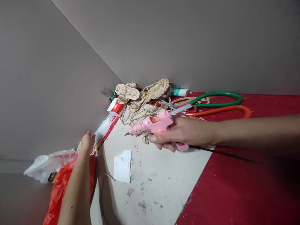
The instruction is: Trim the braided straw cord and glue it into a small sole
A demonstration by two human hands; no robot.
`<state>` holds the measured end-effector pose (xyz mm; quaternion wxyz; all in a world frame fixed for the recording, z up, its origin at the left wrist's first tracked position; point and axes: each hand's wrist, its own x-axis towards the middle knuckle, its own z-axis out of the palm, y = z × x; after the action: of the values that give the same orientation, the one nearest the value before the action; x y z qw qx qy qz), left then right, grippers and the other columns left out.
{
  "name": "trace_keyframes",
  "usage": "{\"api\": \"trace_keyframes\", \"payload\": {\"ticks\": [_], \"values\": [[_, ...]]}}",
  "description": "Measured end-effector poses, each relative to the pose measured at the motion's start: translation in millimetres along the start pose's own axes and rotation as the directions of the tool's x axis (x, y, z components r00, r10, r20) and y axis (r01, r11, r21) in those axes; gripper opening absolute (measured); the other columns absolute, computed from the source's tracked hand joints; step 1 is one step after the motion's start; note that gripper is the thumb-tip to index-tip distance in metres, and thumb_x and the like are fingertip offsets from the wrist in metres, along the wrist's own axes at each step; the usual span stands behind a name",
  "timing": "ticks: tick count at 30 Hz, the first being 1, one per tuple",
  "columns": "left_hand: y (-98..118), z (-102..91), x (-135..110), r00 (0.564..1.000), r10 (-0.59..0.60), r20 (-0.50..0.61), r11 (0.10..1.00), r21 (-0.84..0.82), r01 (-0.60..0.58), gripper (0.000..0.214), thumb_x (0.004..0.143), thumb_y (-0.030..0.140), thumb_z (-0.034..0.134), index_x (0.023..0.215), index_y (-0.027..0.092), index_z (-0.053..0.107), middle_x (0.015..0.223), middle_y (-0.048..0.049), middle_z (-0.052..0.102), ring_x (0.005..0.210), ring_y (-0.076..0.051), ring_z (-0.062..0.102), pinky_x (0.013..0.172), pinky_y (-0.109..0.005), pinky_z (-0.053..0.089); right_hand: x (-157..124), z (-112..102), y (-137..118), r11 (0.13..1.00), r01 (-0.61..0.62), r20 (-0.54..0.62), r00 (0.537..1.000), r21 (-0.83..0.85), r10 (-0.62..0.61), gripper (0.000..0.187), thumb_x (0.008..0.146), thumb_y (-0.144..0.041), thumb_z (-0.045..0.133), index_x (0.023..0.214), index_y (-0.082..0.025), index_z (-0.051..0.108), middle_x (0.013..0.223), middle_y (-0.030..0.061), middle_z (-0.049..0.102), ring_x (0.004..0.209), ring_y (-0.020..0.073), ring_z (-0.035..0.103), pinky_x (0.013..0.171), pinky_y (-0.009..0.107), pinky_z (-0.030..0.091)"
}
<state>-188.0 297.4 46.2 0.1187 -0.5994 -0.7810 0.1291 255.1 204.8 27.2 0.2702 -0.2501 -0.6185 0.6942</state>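
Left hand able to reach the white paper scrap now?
Probably yes. The left hand is at the glue-stick pack; the paper scrap lies uncovered nearby, and the right hand with the glue gun sits clear.

Bare forearms (75, 187) lead to the left hand (87, 142) and right hand (187, 132).

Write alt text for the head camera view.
The right hand grips a pink glue gun, nozzle pointing left, over a white board littered with scraps. The left hand touches a long clear packet by the wall. Behind lie tangled rope and scissors.
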Motion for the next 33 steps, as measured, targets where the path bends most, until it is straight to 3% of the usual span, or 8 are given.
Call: {"api": "trace_keyframes", "payload": {"ticks": [5, 9, 14, 19, 25, 29, 33], "values": [[2.9, 15.9, -1.4, 0.978, 0.019, 0.209, 1.0, 0.005, -0.021, 0.033, 0.089, 0.034, 0.057, 0.118, 0.017, 0.058, 0.118, -0.0095, 0.059, 0.098, -0.022, 0.061, 0.081, -0.041, 0.053, -0.7, -0.7, -1.3, 1.0, -0.006, 0.012, 1.0, -0.001, 0.006, 0.024, 0.082, -0.035, 0.059, 0.083, -0.012, 0.063, 0.06, -0.0027, 0.05, 0.045, 0.003, 0.04, 0.035, 0.011, 0.03], [3.6, 20.2, -6.7, 0.96, 0.038, 0.279, 0.999, 0.026, -0.047, 0.034, 0.089, 0.034, 0.058, 0.119, 0.017, 0.057, 0.118, -0.0098, 0.059, 0.098, -0.022, 0.061, 0.081, -0.042, 0.052, -1.1, -0.3, -1.8, 1.0, -0.03, 0.021, 0.999, -0.005, 0.03, 0.027, 0.081, -0.035, 0.061, 0.096, -0.014, 0.065, 0.06, -0.0033, 0.051, 0.043, 0.003, 0.039, 0.034, 0.011, 0.029], [8.7, 9.4, -12.2, 0.972, 0.089, 0.217, 0.992, 0.072, -0.107, 0.033, 0.09, 0.034, 0.057, 0.118, 0.017, 0.058, 0.117, -0.0096, 0.06, 0.098, -0.022, 0.061, 0.082, -0.042, 0.052, -2.0, 1.0, -3.2, 0.999, -0.043, -0.002, 0.999, -0.025, 0.043, 0.025, 0.082, -0.034, 0.059, 0.094, -0.013, 0.067, 0.056, -0.0032, 0.048, 0.042, 0.0033, 0.037, 0.034, 0.012, 0.028], [19.9, -0.4, -3.2, 0.996, 0.072, 0.052, 0.988, 0.131, -0.078, 0.032, 0.089, 0.034, 0.058, 0.117, 0.018, 0.058, 0.116, -0.0091, 0.06, 0.098, -0.021, 0.061, 0.081, -0.041, 0.052, -2.0, 1.4, -2.8, 0.999, -0.04, -0.002, 0.999, -0.023, 0.04, 0.039, 0.08, -0.039, 0.062, 0.112, -0.017, 0.063, 0.058, -0.0037, 0.05, 0.041, 0.0035, 0.036, 0.033, 0.013, 0.027], [41.9, -0.7, 5.5, 0.985, 0.106, -0.139, 0.98, 0.18, -0.08, 0.039, 0.09, 0.033, 0.056, 0.126, 0.017, 0.052, 0.125, -0.0115, 0.055, 0.103, -0.024, 0.059, 0.084, -0.044, 0.051, -1.0, -1.2, -3.9, 0.997, -0.062, 0.015, 0.998, -0.046, 0.063, 0.032, 0.079, -0.043, 0.063, 0.095, -0.015, 0.067, 0.054, -0.0035, 0.047, 0.041, 0.0043, 0.036, 0.034, 0.015, 0.028], [45.6, 3.0, 6.4, 0.979, 0.187, -0.077, 0.963, 0.211, -0.167, 0.036, 0.09, 0.033, 0.057, 0.122, 0.017, 0.055, 0.123, -0.0107, 0.057, 0.104, -0.024, 0.059, 0.085, -0.045, 0.051, -2.2, -0.6, -3.9, 0.998, -0.055, 0.004, 0.998, -0.043, 0.055, 0.033, 0.079, -0.041, 0.064, 0.101, -0.016, 0.067, 0.056, -0.0033, 0.05, 0.042, 0.004, 0.036, 0.036, 0.015, 0.029], [34.9, 6.3, 10.3, 0.991, 0.133, -0.001, 0.963, 0.237, -0.129, 0.033, 0.09, 0.034, 0.057, 0.118, 0.016, 0.058, 0.116, -0.0097, 0.06, 0.098, -0.022, 0.061, 0.082, -0.043, 0.052, -3.9, 0.5, -4.2, 0.996, -0.064, 0.014, 0.998, -0.054, 0.064, 0.04, 0.081, -0.038, 0.063, 0.116, -0.019, 0.063, 0.057, -0.004, 0.049, 0.043, 0.0041, 0.037, 0.035, 0.013, 0.028]]}}
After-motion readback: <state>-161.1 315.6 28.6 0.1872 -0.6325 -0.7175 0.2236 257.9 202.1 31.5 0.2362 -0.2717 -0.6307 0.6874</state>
